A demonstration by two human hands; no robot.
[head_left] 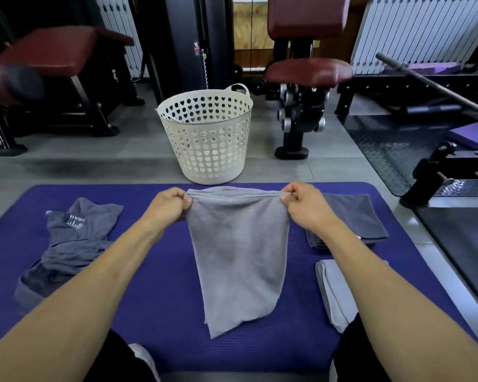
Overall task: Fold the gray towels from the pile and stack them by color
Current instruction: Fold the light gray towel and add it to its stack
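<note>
A light gray towel [239, 255] hangs doubled over in front of me above the purple mat [160, 293]. My left hand [169, 204] pinches its top left corner and my right hand [305, 202] pinches its top right corner. Its lower end droops toward the mat. On the left lies a crumpled pile of dark gray towels [66, 249]. At the right a folded dark gray towel [353, 219] rests on the mat, partly behind my right forearm. Nearer to me lies a folded light gray towel [334, 293].
A white perforated laundry basket [207, 136] stands on the floor just beyond the mat's far edge. Gym machines with maroon pads surround the area, and a black weight bench frame [453, 172] borders the mat on the right.
</note>
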